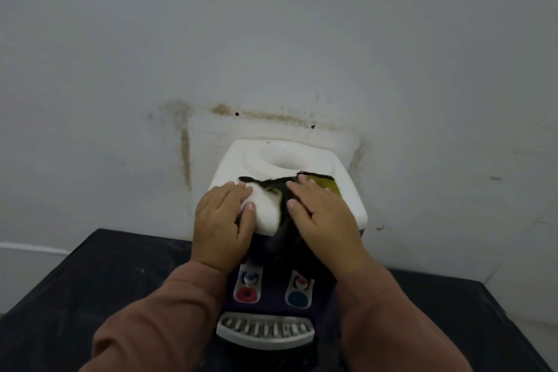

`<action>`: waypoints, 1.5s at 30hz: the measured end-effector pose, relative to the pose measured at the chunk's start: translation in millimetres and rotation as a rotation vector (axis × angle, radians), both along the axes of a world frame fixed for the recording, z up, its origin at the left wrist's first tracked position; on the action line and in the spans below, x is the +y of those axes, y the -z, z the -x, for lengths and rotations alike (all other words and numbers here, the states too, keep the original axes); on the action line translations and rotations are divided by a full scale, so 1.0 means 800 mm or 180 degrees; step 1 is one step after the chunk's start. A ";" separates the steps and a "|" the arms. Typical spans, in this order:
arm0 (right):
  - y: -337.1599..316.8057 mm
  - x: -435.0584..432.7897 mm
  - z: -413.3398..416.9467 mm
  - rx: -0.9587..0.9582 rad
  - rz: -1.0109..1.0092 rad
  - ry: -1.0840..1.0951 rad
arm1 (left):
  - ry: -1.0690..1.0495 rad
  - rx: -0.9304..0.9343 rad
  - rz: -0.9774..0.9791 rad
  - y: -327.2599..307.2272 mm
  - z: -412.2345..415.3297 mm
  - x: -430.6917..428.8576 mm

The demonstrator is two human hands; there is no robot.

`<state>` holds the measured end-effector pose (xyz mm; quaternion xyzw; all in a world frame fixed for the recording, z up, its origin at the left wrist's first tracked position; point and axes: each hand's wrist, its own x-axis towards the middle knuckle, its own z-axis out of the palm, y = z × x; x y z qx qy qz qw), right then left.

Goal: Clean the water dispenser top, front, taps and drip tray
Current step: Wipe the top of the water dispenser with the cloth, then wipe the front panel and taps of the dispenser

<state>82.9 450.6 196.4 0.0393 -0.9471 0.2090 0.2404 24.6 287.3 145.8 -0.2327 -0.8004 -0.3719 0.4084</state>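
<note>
A small water dispenser stands against the wall, with a white top (344, 172) that has a round bottle well, and a dark front. A dark cloth with a yellow-green patch (320, 183) lies across the top's front right part and hangs over the front edge. My right hand (323, 217) lies flat on the cloth, fingers spread. My left hand (222, 223) grips the top's front left corner. Below them sit a red tap (248, 287) and a blue tap (299, 291), and under those the grey slotted drip tray (265, 331).
The dispenser sits on a black table (90, 287) pushed to a pale wall (271, 39) with brown stains just above and to the left of the unit. Both of my brown sleeves reach in from the bottom.
</note>
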 end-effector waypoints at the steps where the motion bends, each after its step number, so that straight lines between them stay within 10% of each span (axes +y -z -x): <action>1: -0.002 0.005 0.005 -0.0033 0.0132 0.0226 | -0.0005 -0.0026 0.0001 -0.001 -0.001 0.000; 6: -0.005 -0.021 0.033 -0.0093 -0.0239 0.1049 | -0.0015 -0.0117 -0.0039 -0.004 -0.005 0.001; 15: 0.003 -0.045 0.000 0.0190 -0.0547 -0.0165 | 0.0180 -0.0340 -0.0029 -0.008 -0.003 -0.011; 19: -0.006 -0.024 0.004 0.0117 0.0098 0.0505 | 0.0387 -0.0445 -0.0326 -0.007 -0.010 -0.024; 31: 0.005 -0.112 0.024 -0.0009 -0.0684 0.0469 | 0.0378 -0.0822 -0.1229 0.010 -0.048 -0.041; 35: -0.014 -0.123 0.025 -0.0265 0.0060 0.0051 | 0.0649 -0.0972 -0.1095 0.011 -0.059 -0.036; 41: -0.029 -0.117 0.006 -0.0361 0.3297 -0.0693 | 0.0940 -0.1055 -0.0800 0.016 -0.066 -0.001; 45: -0.035 -0.091 -0.009 -0.0144 0.3753 -0.0551 | 0.0353 -0.0626 -0.0082 0.007 -0.064 0.033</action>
